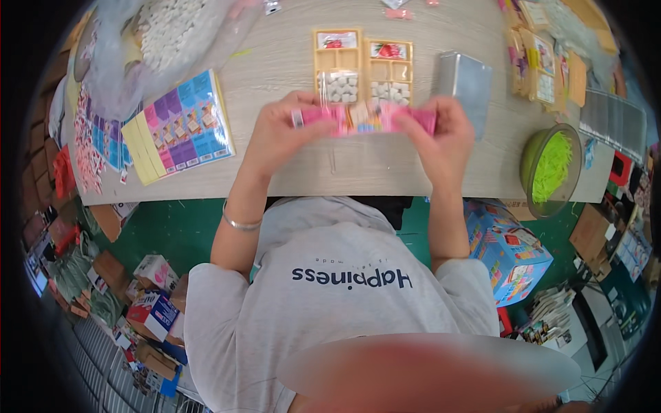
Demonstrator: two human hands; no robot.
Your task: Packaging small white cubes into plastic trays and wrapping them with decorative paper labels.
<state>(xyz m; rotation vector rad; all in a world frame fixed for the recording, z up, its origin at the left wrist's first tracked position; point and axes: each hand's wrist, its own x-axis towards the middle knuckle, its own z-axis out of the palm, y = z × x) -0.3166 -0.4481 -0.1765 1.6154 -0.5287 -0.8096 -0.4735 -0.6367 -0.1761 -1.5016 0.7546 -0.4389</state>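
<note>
Strip: a pink printed strip is stretched crosswise between the hands, in front of the person and across the near ends of the two trays; its print is blurred. Whether it touches the trays is hard to tell.
Left hand: the left hand is closed in a pinch on the strip's left end, thumb on the near face, fingers mostly behind.
Right hand: the right hand pinches the other end in the same way, fingers curled around it.
Trays: a left tray and a right tray lie side by side on the desk, each with a red-and-white sachet at the far end, bare compartments, and white pieces nearer the person.
Right of the trays: a silver box, then a bowl of green shreds at the desk's edge.
Left of the trays: printed sheets and a clear bag of white pieces.
Step in hand: seemingly holding the strip taut and handling its ends.
Next move: probably calls for an even pull from both hands, so that the strip neither twists nor creases.
</note>
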